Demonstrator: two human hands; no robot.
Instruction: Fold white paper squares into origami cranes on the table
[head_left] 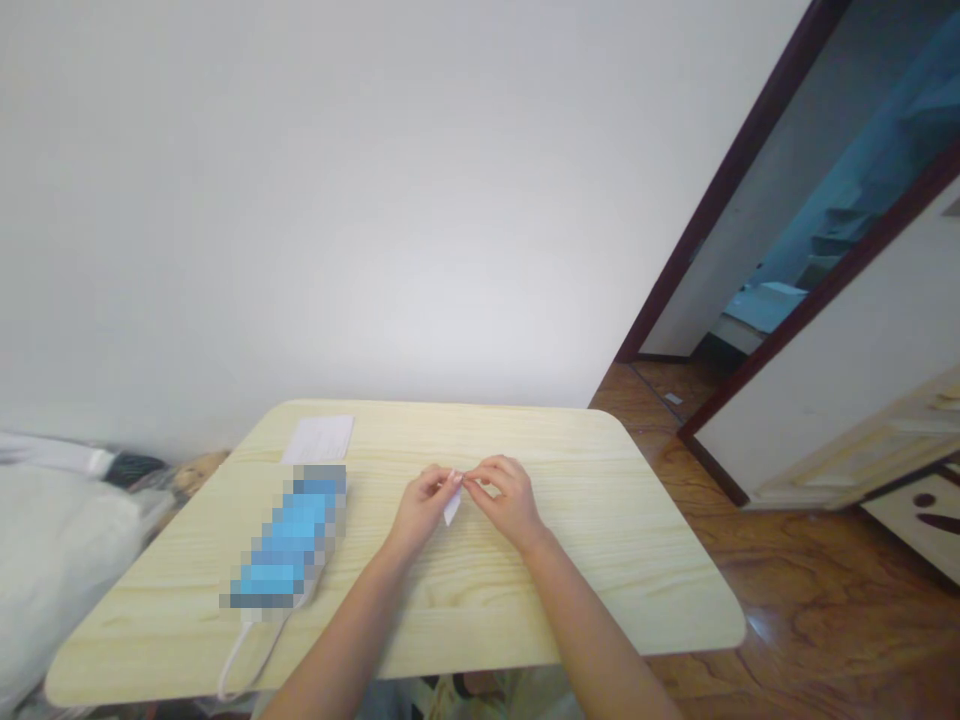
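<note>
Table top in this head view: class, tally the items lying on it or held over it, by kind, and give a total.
White paper sheet: 1
Folded white paper, pinched between left hand and right hand: 1
Blue object, pixelated, with white cord: 1
Total: 3

- Left hand (424,507): bare and slim, with long tapered fingers (435,482).
- Thumbnail on the left hand (455,478): smooth and glossy, with a pale tip.
- Right hand (508,502): bare and equally slim, with softly rounded knuckles.
- Left forearm (341,630) and right forearm (592,640): bare and smooth, running off the near edge of the view without a visible sleeve.
- Pale clothing (480,697): a blurred strip of fabric at the near edge, between the forearms; its cut cannot be made out.
</note>
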